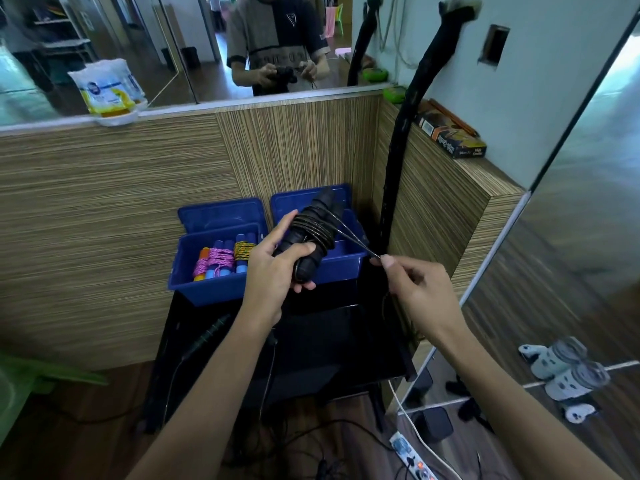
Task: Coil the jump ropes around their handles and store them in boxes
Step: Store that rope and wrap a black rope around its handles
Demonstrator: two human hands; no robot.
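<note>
Left hand grips the pair of black ribbed jump-rope handles, held together and tilted up over the two boxes; fingers and thumb are curled round the lower half. Several turns of thin dark cord already sit around the upper part of the handles. Right hand pinches the free run of that cord between thumb and fingertip, just right of the bundle; the strand runs taut from the coil to the pinch, and more cord appears to hang below the hand, so winding looks unfinished.

Left open blue plastic box, lid hinged back, holds coiled ropes: a pink cord bundle on blue and orange handles and a yellow-and-dark cord bundle on blue handles. Exact count unclear. Right open blue plastic box sits just beside it; its contents are hidden behind the hands.

A dark green ribbed handle with a thin cord lies on the black table nearer the camera, uncoiled.

Judgement: task partway. Some ropes stored, one mid-coil, at least one left.
</note>
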